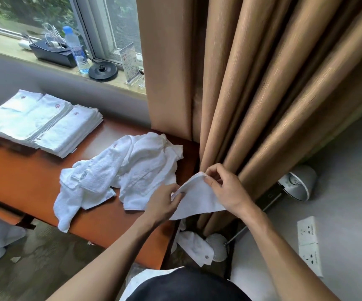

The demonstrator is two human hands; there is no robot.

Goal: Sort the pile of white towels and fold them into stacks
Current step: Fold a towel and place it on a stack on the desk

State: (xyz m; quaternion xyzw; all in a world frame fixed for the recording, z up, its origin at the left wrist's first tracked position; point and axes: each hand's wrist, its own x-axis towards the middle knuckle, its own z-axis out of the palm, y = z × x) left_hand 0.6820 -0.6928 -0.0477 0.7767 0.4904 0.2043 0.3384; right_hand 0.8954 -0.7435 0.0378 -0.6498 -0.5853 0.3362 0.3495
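A small white terry towel is pinched by curled fingers of the left hand and right hand just past the glossy orange worktop's right edge, likely so it's pulled flat for folding.

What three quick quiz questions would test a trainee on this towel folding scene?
1. True or false: the left hand and right hand both pinch the held towel.
2. The folded stacks lie: A) on the table's far left, B) on the floor, C) on the windowsill.
3. What white thing lies below the table's right end?
Key: 1 true; 2 A; 3 a fallen towel.
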